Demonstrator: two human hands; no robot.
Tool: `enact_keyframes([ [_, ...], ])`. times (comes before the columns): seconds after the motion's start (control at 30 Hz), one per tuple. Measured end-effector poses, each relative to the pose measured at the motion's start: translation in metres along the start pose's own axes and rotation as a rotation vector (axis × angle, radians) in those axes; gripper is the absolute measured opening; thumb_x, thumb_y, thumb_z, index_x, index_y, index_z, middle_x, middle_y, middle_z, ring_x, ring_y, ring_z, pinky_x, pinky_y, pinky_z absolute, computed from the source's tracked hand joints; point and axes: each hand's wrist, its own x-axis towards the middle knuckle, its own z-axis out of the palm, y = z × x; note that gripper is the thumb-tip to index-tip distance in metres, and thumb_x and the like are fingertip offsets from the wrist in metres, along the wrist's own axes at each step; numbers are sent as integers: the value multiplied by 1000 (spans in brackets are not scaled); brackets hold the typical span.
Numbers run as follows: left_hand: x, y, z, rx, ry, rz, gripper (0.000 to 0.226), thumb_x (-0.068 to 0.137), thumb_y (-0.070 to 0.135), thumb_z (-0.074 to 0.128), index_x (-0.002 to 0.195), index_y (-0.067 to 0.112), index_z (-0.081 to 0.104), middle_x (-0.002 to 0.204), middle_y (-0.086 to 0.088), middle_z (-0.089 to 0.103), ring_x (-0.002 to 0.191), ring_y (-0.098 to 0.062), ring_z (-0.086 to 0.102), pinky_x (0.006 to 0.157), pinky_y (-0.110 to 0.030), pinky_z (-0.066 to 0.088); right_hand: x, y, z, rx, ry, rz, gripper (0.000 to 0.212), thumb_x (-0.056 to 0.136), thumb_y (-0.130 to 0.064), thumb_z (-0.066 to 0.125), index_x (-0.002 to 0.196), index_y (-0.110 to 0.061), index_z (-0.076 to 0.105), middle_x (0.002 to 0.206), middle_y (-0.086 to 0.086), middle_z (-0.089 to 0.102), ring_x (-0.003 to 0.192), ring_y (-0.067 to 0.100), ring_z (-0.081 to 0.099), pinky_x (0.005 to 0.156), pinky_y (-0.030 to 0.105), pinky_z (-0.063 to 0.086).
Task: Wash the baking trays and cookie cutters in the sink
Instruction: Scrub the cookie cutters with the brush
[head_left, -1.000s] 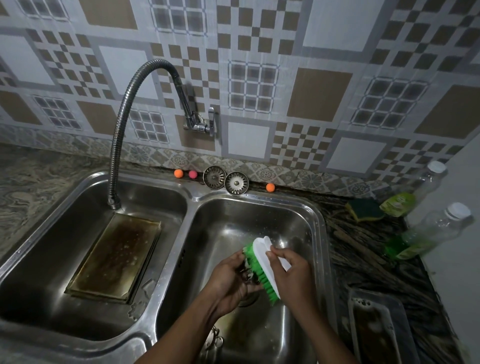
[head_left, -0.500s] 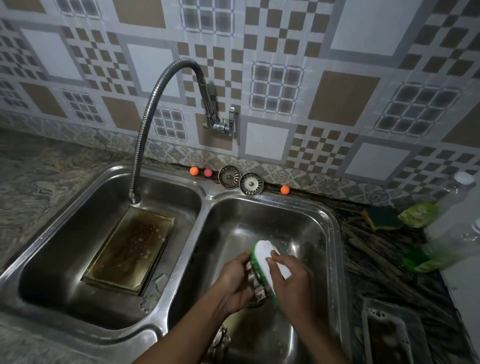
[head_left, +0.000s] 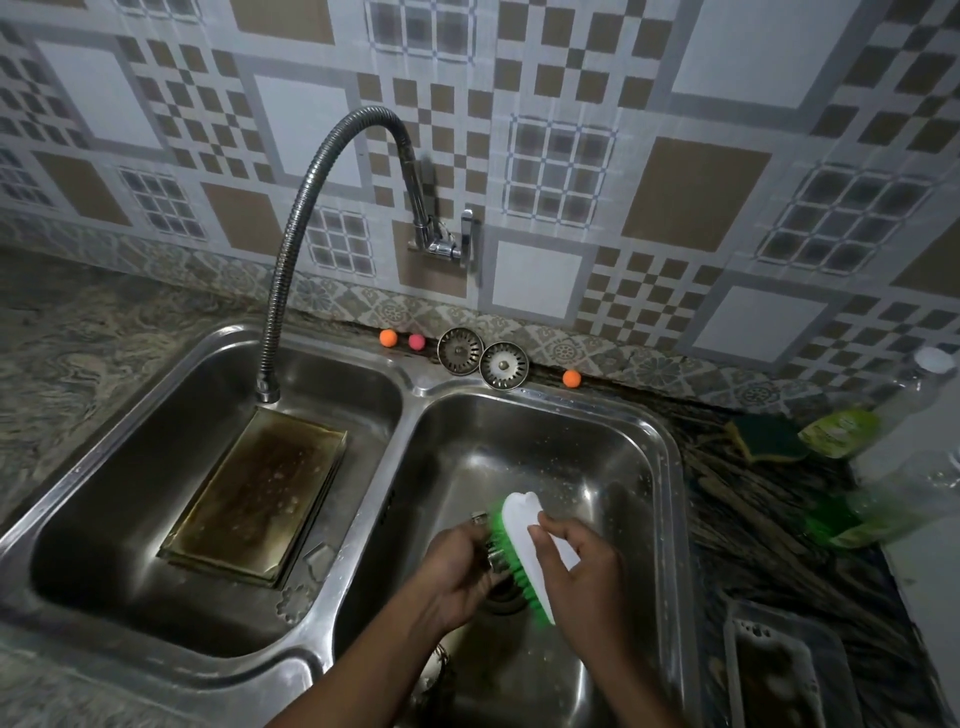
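In the head view, we find both hands near five o'clock, over the right basin of the sink (head_left: 411, 410). The right hand (head_left: 589, 569) grasps a scrub brush (head_left: 522, 532) by its white back, with the green bristles turned toward nine o'clock. The left hand (head_left: 454, 579), fingers curled, grips a small metal cookie cutter (head_left: 492, 557) against those bristles. At nine o'clock from the hands we see a stained baking tray (head_left: 260, 493) lying flat in the left basin, below the faucet (head_left: 291, 249) spout. A second tray (head_left: 774, 670) sits on the worktop (head_left: 748, 545) at four o'clock, and a sponge (head_left: 769, 439) lies at three o'clock.
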Motion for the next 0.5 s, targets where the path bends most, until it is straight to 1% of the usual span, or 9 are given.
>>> enact_keyframes([
  [0.07, -5, 5, -1, -24, -56, 20, 24, 99, 2, 43, 114, -5, 61, 103, -23, 71, 81, -29, 71, 65, -35, 61, 5, 0, 1, 1, 22, -2, 10, 86, -21, 73, 95, -22, 76, 99, -20, 68, 92, -27, 52, 75, -3, 37],
  [0.17, -9, 15, 0, 3, -101, 119, 22, 99, 0, 44, 113, -4, 61, 95, -18, 74, 77, -23, 73, 62, -29, 59, 7, -4, 3, 14, -28, -10, 10, 85, -25, 73, 94, -30, 74, 94, -29, 66, 94, -23, 55, 75, -2, 39],
  [0.2, -10, 20, -2, 15, -91, 156, 23, 98, -1, 45, 114, -3, 61, 95, -17, 74, 76, -21, 73, 62, -27, 58, 8, -6, 5, 13, -46, -19, 10, 85, -24, 73, 93, -30, 74, 93, -30, 66, 94, -22, 56, 75, -2, 38],
  [0.27, -13, 33, -11, 19, -84, 210, 25, 98, -1, 47, 116, 0, 63, 100, -16, 73, 79, -20, 71, 67, -28, 59, 13, -9, 10, 0, -23, -41, 9, 84, -20, 74, 93, -22, 76, 95, -23, 66, 89, -19, 57, 73, -4, 37],
  [0.33, -10, 53, -34, 85, -47, 294, 27, 94, 2, 57, 119, 6, 65, 105, -15, 72, 84, -23, 69, 76, -33, 59, 19, -11, 13, 25, 2, -30, 10, 84, -17, 74, 94, -16, 76, 94, -12, 68, 83, -8, 61, 70, -4, 37],
  [0.4, -8, 80, -64, 290, 69, 437, 40, 85, 12, 72, 124, 13, 64, 115, -15, 69, 94, -26, 69, 84, -39, 57, 21, -10, 14, 55, -24, 6, 10, 85, -20, 73, 95, -19, 74, 93, -11, 68, 78, -7, 61, 65, 0, 40],
  [0.43, -12, 95, -77, 427, 170, 513, 43, 84, 13, 74, 126, 15, 63, 116, -13, 69, 91, -23, 69, 83, -39, 56, 20, -8, 14, 64, -39, 19, 10, 85, -21, 73, 95, -22, 74, 92, -13, 68, 79, -7, 61, 64, 3, 41],
  [0.5, -16, 119, -106, 673, 391, 628, 44, 86, 3, 71, 128, 15, 61, 111, -6, 68, 79, -13, 65, 77, -31, 54, 16, -4, 17, 73, -52, 30, 11, 84, -22, 74, 95, -22, 74, 94, -12, 70, 88, 0, 63, 71, 12, 43],
])
